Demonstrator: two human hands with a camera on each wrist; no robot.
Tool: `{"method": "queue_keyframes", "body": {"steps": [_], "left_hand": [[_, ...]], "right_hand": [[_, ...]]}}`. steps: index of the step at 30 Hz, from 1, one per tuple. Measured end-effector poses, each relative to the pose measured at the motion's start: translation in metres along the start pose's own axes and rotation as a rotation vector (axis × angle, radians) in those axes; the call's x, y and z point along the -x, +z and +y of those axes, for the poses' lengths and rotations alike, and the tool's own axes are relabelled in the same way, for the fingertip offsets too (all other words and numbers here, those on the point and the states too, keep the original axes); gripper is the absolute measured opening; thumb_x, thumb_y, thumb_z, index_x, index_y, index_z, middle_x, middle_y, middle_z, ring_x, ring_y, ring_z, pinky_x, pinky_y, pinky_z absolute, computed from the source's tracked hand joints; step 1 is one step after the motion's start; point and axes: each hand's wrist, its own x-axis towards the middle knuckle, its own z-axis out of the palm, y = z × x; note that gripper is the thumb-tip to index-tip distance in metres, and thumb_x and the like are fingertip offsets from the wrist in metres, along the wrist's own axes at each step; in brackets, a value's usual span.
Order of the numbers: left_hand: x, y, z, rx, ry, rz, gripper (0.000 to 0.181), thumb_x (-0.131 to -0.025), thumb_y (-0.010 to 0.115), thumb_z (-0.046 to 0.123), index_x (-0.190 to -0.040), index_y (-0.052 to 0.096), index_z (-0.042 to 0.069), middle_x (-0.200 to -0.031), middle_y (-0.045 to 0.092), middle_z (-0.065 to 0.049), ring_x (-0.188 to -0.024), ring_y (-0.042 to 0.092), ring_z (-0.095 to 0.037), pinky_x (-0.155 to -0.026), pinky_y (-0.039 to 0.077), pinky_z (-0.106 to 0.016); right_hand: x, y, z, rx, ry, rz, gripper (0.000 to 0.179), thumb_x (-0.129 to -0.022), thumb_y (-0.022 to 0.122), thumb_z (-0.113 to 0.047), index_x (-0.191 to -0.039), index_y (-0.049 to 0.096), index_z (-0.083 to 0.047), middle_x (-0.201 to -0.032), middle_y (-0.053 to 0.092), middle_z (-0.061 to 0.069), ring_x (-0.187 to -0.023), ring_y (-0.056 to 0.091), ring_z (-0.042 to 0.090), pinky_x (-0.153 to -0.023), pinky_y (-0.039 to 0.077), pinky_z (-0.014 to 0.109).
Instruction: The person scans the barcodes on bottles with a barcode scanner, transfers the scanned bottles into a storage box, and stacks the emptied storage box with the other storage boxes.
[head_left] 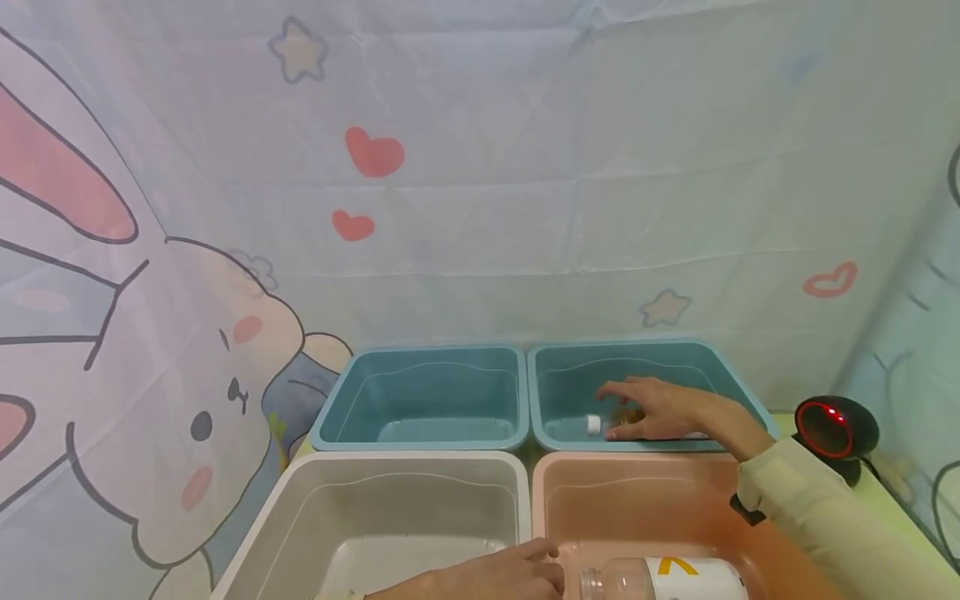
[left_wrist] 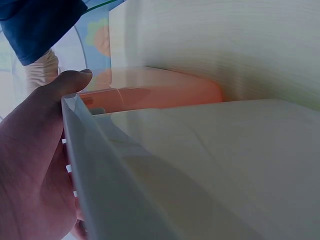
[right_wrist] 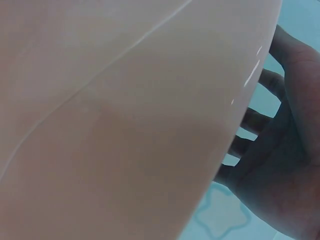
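Note:
In the head view my right hand (head_left: 652, 408) reaches into the right blue bin (head_left: 551, 392), thumb and fingers spread apart. Beneath it lies a small bottle with a white cap (head_left: 593, 424) and a brown body (head_left: 628, 416), partly hidden by the hand. Whether the fingers touch it, I cannot tell. The right wrist view shows the loosely bent fingers (right_wrist: 257, 120) partly behind a bin wall. My left hand (head_left: 498, 575) is at the rim between the grey-white bin (head_left: 405, 462) and the orange bin (head_left: 637, 467), its fingers loosely bent.
A clear bottle (head_left: 697, 579) with a white label lies on its side in the orange bin. The left blue bin (head_left: 442, 383) stands behind the grey-white one. A black device (head_left: 836, 427) with a red-lit ring stands at the right. A printed cloth (head_left: 480, 208) hangs behind.

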Motion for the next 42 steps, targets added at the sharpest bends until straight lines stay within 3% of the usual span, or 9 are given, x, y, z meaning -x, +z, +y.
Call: {"method": "queue_keyframes", "body": {"steps": [3,7,12,22,26,32,40,42], "left_hand": [[0.0,0.0,0.001,-0.044,0.015,0.013,0.024,-0.103,0.065,0.038,-0.125,0.075,0.034,-0.108,0.069,0.021,-0.105,0.054,0.008,-0.114,0.028,-0.021],[0.0,0.0,0.002,-0.054,0.019,0.014,0.024,-0.103,0.065,0.038,-0.125,0.075,0.035,-0.107,0.069,0.021,-0.105,0.054,0.008,-0.114,0.028,-0.022],[-0.001,-0.001,0.001,0.009,0.003,0.0,0.027,-0.103,0.065,0.039,-0.128,0.074,0.034,-0.111,0.069,0.021,-0.106,0.053,0.009,-0.115,0.025,-0.021],[-0.001,-0.002,0.001,0.068,-0.031,-0.043,0.03,-0.102,0.065,0.042,-0.131,0.072,0.035,-0.116,0.068,0.022,-0.108,0.052,0.012,-0.117,0.022,-0.02],[-0.001,-0.002,0.001,0.092,-0.046,-0.054,0.031,-0.102,0.066,0.042,-0.131,0.072,0.034,-0.117,0.068,0.021,-0.109,0.052,0.012,-0.117,0.022,-0.021],[-0.001,-0.001,0.0,0.022,-0.019,-0.034,0.027,-0.102,0.066,0.04,-0.128,0.074,0.033,-0.113,0.069,0.02,-0.108,0.054,0.009,-0.116,0.025,-0.021],[-0.001,-0.001,-0.002,0.055,-0.029,-0.049,0.031,-0.102,0.065,0.043,-0.132,0.071,0.035,-0.115,0.068,0.022,-0.107,0.052,0.012,-0.116,0.022,-0.02],[-0.001,-0.001,-0.002,0.059,-0.029,-0.048,0.032,-0.102,0.065,0.043,-0.132,0.071,0.035,-0.116,0.068,0.022,-0.107,0.052,0.012,-0.117,0.022,-0.02]], "right_hand": [[0.0,0.001,0.002,-0.008,-0.011,0.014,0.063,-0.095,0.071,-0.053,-0.143,0.054,-0.016,-0.129,0.06,0.01,-0.115,0.061,0.029,-0.091,0.053,0.051],[0.001,-0.001,0.001,-0.029,-0.019,0.027,0.063,-0.094,0.074,-0.05,-0.142,0.055,-0.014,-0.117,0.061,0.005,-0.102,0.061,0.021,-0.086,0.054,0.044],[0.006,-0.004,-0.005,-0.004,-0.048,0.047,0.066,-0.094,0.072,-0.056,-0.14,0.056,-0.013,-0.104,0.058,-0.004,-0.092,0.054,0.013,-0.079,0.051,0.036],[0.02,-0.008,-0.027,0.062,-0.128,0.107,0.068,-0.092,0.07,-0.062,-0.139,0.058,-0.015,-0.102,0.054,-0.009,-0.083,0.05,0.008,-0.07,0.047,0.028],[0.026,-0.009,-0.04,0.088,-0.148,0.114,0.069,-0.092,0.068,-0.065,-0.141,0.058,-0.018,-0.112,0.056,-0.011,-0.09,0.054,0.005,-0.078,0.052,0.031],[0.037,-0.009,-0.059,0.083,-0.173,0.117,0.064,-0.093,0.068,-0.062,-0.143,0.058,-0.022,-0.116,0.057,-0.014,-0.098,0.057,0.006,-0.086,0.055,0.034],[0.054,0.001,-0.079,-0.001,-0.206,0.039,0.064,-0.093,0.064,-0.067,-0.144,0.058,-0.029,-0.139,0.061,-0.011,-0.121,0.061,0.016,-0.094,0.056,0.045],[0.058,0.005,-0.081,-0.04,-0.215,0.001,0.063,-0.094,0.065,-0.065,-0.144,0.058,-0.027,-0.135,0.063,-0.011,-0.115,0.062,0.013,-0.092,0.057,0.043]]}}
